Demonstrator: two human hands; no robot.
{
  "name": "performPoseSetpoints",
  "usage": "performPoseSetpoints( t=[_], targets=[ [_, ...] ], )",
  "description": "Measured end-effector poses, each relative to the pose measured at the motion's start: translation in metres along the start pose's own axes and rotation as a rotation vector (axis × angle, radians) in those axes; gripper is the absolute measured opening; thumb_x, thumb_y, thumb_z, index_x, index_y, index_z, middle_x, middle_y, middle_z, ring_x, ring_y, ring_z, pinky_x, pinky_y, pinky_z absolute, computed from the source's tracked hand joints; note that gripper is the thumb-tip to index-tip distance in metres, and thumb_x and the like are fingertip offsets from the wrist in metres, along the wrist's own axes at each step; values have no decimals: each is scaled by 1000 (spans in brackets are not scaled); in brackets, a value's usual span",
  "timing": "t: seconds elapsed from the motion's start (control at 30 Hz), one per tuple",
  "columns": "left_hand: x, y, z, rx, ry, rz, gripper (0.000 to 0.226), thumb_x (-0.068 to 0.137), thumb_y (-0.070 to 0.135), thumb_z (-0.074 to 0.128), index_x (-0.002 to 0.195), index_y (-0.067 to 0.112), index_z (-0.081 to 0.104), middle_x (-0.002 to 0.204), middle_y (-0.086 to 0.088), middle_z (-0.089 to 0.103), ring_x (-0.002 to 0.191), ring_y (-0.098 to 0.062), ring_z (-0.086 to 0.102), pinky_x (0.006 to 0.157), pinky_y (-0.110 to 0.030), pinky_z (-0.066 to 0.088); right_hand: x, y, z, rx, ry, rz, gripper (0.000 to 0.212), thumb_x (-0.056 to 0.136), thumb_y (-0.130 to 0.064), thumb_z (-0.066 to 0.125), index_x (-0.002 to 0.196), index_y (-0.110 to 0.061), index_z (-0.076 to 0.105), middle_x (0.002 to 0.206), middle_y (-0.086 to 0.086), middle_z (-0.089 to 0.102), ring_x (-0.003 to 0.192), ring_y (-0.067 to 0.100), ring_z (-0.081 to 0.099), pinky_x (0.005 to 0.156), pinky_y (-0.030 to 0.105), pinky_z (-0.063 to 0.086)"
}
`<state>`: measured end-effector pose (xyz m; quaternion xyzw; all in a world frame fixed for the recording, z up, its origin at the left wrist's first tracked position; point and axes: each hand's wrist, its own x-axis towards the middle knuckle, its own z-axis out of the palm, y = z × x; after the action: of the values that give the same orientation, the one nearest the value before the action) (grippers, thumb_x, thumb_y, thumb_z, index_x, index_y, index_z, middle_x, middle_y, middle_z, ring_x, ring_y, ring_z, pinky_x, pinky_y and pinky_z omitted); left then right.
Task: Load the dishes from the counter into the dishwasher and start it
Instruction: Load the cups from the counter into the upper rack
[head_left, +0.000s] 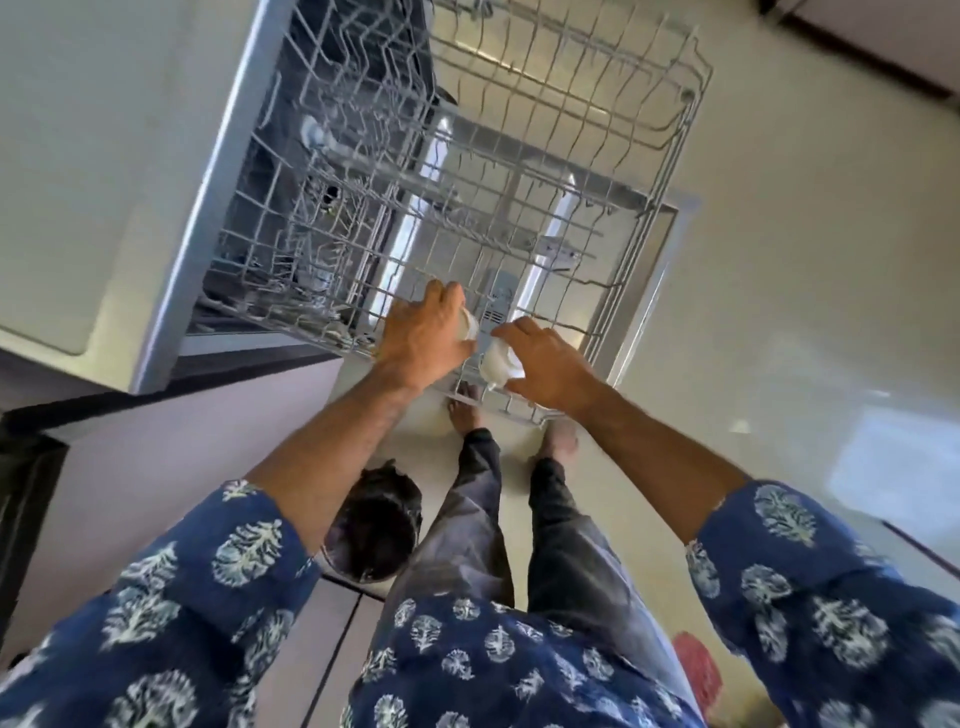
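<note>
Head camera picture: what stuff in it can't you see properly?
- White cup in the left hand: mostly covered by the hand.
- White cup in the right hand: shape blurred, partly covered by fingers.
- Dishwasher inside: dark, screened by the upper rack wires.
- Counter dishes: out of view.

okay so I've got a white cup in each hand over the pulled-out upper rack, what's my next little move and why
Probably lower the right hand and seat its white cup in the near corner of the upper rack, then release. That cup already hangs just above the wires, and the rack looks bare there. The left hand keeps its grip on the other cup until the first is set.
</note>
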<state>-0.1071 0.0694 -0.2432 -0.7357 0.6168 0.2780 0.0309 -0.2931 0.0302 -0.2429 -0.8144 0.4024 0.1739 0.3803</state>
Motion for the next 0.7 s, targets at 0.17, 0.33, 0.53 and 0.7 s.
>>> performPoseSetpoints(
  t=[0.17, 0.33, 0.53, 0.7],
  targets=[
    [6, -2, 9, 58, -34, -21, 71, 83, 57, 72, 129, 11, 43, 120, -7, 58, 87, -22, 63, 78, -38, 53, 4, -9, -5, -106, -4, 31, 71, 78, -23, 77, 140, -20, 42, 135, 4, 45, 121, 34, 48, 85, 43, 53],
    [12, -1, 13, 94, -78, -62, 68, 84, 55, 72, 126, 10, 42, 114, -6, 58, 72, -17, 54, 69, -38, 55, 4, -16, -3, -242, 37, 62, 68, 81, -14, 75, 139, -20, 40, 136, 6, 41, 122, 32, 45, 78, 39, 52],
    [17, -5, 23, 97, -115, -66, 73, 82, 56, 74, 127, 11, 39, 117, -7, 53, 75, -16, 54, 58, -32, 50, 13, -8, 13, -160, -47, 4, 71, 83, -2, 68, 145, -17, 39, 137, 7, 45, 119, 33, 45, 91, 41, 48],
    [14, -12, 25, 79, -161, -2, 75, 78, 52, 79, 128, 15, 38, 122, -6, 52, 85, -21, 62, 76, -44, 59, 19, 6, 7, 10, -137, 28, 70, 83, -10, 69, 147, -14, 39, 138, 9, 48, 119, 34, 45, 100, 36, 37]
  ],
)
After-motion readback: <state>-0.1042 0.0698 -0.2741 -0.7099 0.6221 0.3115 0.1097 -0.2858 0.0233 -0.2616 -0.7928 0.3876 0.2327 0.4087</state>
